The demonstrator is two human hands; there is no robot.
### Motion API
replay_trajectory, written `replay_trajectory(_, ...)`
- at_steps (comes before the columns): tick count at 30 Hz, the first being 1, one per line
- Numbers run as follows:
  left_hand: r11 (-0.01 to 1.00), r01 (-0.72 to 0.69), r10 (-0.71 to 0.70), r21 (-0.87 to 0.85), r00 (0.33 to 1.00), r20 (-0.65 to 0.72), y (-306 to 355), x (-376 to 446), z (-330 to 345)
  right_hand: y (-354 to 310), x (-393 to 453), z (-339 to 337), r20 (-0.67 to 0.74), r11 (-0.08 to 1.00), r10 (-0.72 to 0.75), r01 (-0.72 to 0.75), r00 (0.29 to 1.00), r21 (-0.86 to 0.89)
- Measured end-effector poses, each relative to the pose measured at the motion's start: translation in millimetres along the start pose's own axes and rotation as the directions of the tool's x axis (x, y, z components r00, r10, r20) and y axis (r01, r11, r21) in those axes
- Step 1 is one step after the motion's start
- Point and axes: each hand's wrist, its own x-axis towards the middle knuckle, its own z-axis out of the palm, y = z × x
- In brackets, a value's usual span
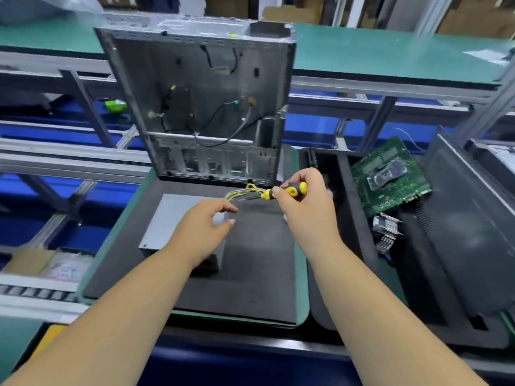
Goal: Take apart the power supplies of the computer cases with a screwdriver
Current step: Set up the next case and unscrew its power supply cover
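Note:
A grey metal power supply [167,221] lies on the black foam mat [256,263], its yellow cable bundle [242,192] trailing toward the case. My left hand [203,229] sits over the unit's right end with curved fingers; whether it grips the box is unclear. My right hand [303,201] holds a yellow-and-black screwdriver [281,192], its shaft pointing left above the mat. An open, gutted computer case [200,107] stands upright at the mat's far edge, with loose black wires inside.
A green circuit board [390,176] and a finned heatsink [386,232] lie in the black tray [348,224] to the right. A dark panel [459,232] leans further right. Conveyor rails and blue shelves run on the left; a green bench stands behind.

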Motion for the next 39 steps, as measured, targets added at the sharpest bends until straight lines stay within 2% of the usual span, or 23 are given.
replay_trajectory(4, 0.996, -0.049, 0.054, 0.072, 0.996, -0.075, -43, -15, -49, -17, -8, 53, 0.053, 0.999, -0.03, 0.032, 0.998, -0.02)
replay_trajectory(7, 0.988, -0.118, 0.122, 0.095, 0.992, -0.037, -76, -30, -82, -25, -21, 94, 0.112, 1.0, -0.025, 0.024, 0.993, 0.007)
replay_trajectory(11, 0.99, -0.143, 0.143, 0.003, 0.988, 0.05, -112, -41, -109, -32, -33, 139, 0.167, 0.998, -0.057, 0.058, 0.984, -0.004)
replay_trajectory(16, 0.979, -0.139, 0.156, -0.148, 0.981, 0.111, -142, -46, -123, -38, -45, 178, 0.207, 0.986, -0.095, 0.12, 0.974, -0.115)
replay_trajectory(26, 0.939, -0.179, 0.218, -0.295, 0.97, 0.104, -173, -37, -125, -45, -60, 216, 0.178, 0.951, -0.125, 0.169, 0.976, -0.259)
replay_trajectory(32, 0.915, -0.222, 0.275, -0.338, 0.954, 0.118, -185, -38, -118, -42, -72, 220, 0.121, 0.95, -0.109, 0.139, 0.987, -0.281)
replay_trajectory(39, 0.906, -0.25, 0.304, -0.341, 0.946, 0.114, -193, -37, -117, -46, -71, 226, 0.131, 0.918, -0.142, 0.18, 0.981, -0.353)
